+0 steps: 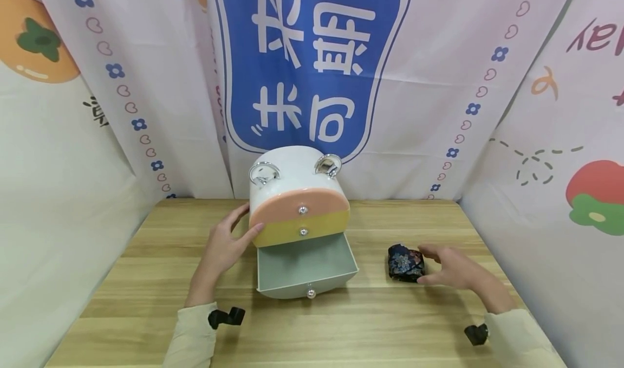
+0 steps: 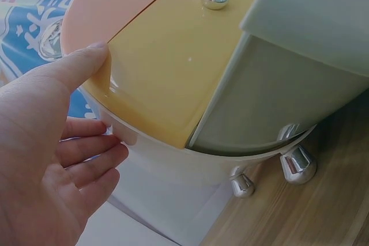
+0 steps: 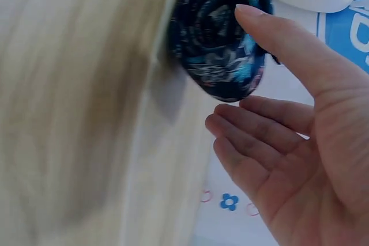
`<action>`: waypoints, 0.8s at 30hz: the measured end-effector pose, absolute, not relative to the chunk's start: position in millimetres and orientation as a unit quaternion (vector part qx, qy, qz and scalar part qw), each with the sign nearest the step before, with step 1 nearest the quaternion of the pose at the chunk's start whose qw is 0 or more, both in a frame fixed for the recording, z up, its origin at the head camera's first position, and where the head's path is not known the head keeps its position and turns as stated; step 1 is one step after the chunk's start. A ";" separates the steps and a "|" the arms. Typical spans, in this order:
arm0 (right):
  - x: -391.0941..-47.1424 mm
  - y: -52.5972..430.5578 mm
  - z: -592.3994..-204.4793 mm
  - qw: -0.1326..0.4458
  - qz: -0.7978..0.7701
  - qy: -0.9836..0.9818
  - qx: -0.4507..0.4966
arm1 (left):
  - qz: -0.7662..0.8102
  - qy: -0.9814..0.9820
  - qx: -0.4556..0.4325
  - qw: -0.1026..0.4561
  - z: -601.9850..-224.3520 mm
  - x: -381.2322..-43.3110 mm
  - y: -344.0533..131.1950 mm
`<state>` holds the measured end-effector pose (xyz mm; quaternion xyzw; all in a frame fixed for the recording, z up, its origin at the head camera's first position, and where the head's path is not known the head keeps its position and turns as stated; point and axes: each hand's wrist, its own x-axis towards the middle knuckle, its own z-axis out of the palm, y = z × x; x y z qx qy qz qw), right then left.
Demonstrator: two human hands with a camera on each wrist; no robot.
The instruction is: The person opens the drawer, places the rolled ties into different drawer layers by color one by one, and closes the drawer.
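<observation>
In the head view, a small drawer chest (image 1: 292, 165) with a white shell stands on the table. Its orange top drawer (image 1: 278, 210) and yellow middle drawer (image 1: 283, 232) are closed; the green bottom drawer (image 1: 307, 265) is pulled out, with nothing visible inside. My left hand (image 1: 226, 246) rests at the chest's left side, thumb on the yellow drawer's edge, fingers relaxed along the white shell. On the right lies a rolled-up dark floral cloth (image 1: 404, 262), its spiral end showing in the right wrist view. Around its right side my right hand (image 1: 453, 268) is spread, fingertips right at the cloth.
Two shiny round ear-like pieces (image 1: 328, 165) top the chest, and silver feet (image 2: 298, 164) carry it. Printed curtains (image 1: 414, 140) hang behind and beside the wooden table (image 1: 380, 330). Black mounts (image 1: 226, 317) are strapped at both wrists.
</observation>
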<state>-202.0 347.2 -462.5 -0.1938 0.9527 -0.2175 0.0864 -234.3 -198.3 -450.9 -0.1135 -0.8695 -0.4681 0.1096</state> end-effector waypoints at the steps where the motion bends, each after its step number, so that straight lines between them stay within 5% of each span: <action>1: -202.2 348.1 -466.0 0.084 -0.219 0.953 -0.192 | -0.468 -0.870 -0.113 0.110 -451.1 -234.3 -198.3; 24: -209.2 356.9 -498.7 0.075 -0.307 0.934 -0.165 | -0.472 -0.867 -0.112 0.110 -451.5 -234.2 -197.6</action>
